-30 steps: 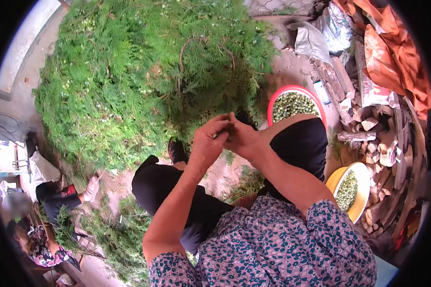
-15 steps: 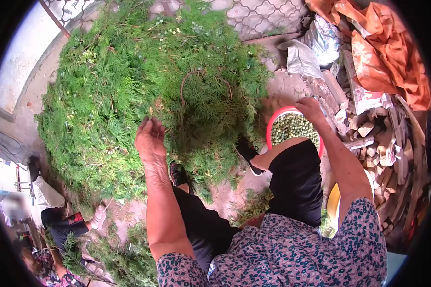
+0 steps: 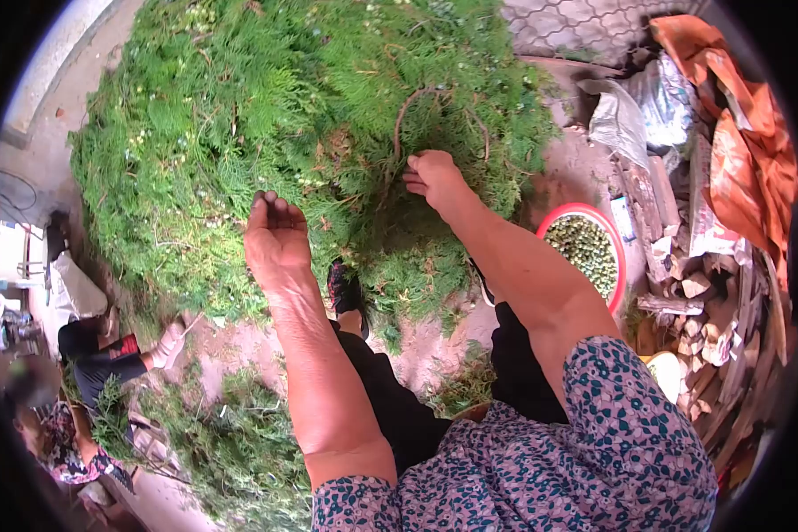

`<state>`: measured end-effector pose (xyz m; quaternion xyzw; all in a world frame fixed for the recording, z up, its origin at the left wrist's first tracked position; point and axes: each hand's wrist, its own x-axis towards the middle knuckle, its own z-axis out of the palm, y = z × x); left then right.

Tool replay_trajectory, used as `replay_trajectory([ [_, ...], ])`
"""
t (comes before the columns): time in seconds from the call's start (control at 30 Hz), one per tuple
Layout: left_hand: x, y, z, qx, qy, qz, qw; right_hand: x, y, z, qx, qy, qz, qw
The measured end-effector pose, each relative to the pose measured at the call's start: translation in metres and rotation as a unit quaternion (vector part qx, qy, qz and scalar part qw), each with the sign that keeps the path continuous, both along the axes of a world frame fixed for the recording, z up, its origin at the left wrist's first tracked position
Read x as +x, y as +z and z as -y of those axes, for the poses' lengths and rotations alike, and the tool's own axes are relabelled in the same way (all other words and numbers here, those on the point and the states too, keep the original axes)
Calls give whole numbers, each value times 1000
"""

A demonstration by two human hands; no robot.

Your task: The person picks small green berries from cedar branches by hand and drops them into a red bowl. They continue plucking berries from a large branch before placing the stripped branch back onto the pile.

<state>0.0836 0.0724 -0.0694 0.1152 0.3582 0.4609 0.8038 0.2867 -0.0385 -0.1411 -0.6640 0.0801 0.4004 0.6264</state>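
In front of me lies a big heap of green conifer branches (image 3: 213, 151) dotted with small pale cones. My left hand (image 3: 277, 238) is over the heap's near side, palm up, with its fingers curled in towards the thumb. Whether anything is between those fingertips I cannot make out. My right hand (image 3: 436, 180) reaches over the shaded middle of the heap, its fingers bent and drawn together beside a curved brown twig (image 3: 402, 124). What it holds, if anything, is too small to tell. Right of the heap stands a red-rimmed basin (image 3: 621, 266) with small green cones (image 3: 583, 253).
Split firewood (image 3: 696, 328) is stacked at the right, below an orange tarp (image 3: 736, 168) and a whitish sack (image 3: 619, 120). More cut branches (image 3: 239, 443) lie at the lower left, near another seated person (image 3: 89, 443). My shoe (image 3: 344, 288) touches the heap's edge.
My right hand has swung left from above the basin to the middle of the branches. My left hand stays over the heap, fingers still curled. The camera view has shifted.
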Motion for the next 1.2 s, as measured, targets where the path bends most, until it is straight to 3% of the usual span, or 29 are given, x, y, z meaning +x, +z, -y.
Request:
replay_trajectory([
  [0.23,-8,5,-8,11,-25,18,999,3,9,-28,66,-47,-48,996],
  [0.43,-1,12,-10,14,-59,16,998,12,57,0,18,-134,87,987],
  [0.57,5,13,-5,33,-94,26,995,30,73,20,48,-119,150,980],
  [0.63,11,17,-1,36,-94,21,995,37,80,35,131,-112,135,976],
  [0.77,15,19,2,37,-108,7,993,23,130,59,77,-124,154,977],
  [0.93,19,24,0,33,-104,-5,994,9,159,77,125,-84,188,971],
  [1.13,26,22,2,21,-96,-1,995,-13,193,86,156,-67,358,918],
  [1.2,25,21,4,21,-92,-2,996,-20,205,97,216,-40,337,916],
])
